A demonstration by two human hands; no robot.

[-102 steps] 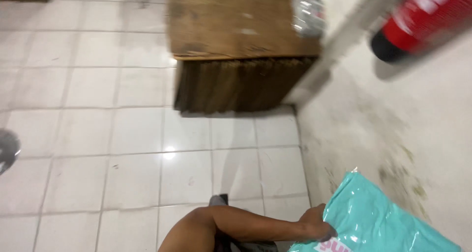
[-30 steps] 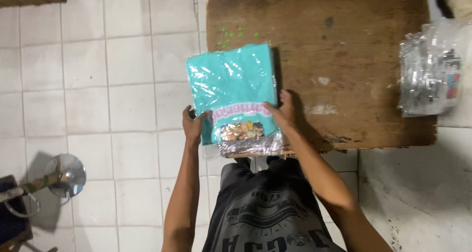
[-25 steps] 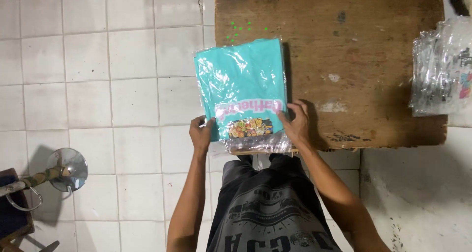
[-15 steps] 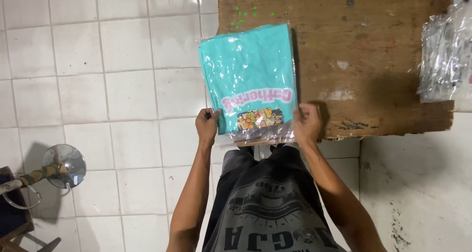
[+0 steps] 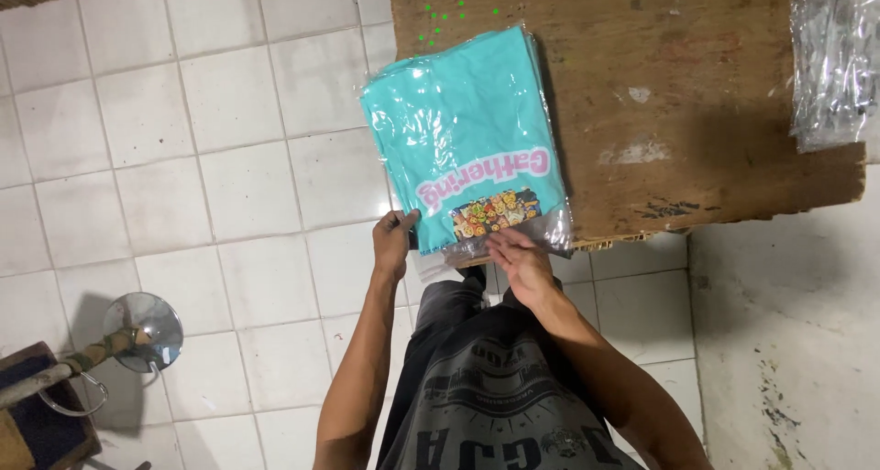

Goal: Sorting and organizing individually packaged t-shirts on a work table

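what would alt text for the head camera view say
Seen from above, a person's left hand and right hand hold the near end of a folded teal shirt in a clear plastic bag, lying on a worn wooden table over white floor tiles.

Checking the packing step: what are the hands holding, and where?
Both hold the bagged teal shirt at its near open end: left hand at the corner, right hand on the plastic edge.

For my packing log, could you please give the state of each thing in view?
Teal shirt: folded, bagged in clear plastic, overhanging the table edge.
Left hand: grip on the bag's near corner.
Right hand: on the bag's near edge.
Wooden table: worn, stained.
Plastic bags: stacked.
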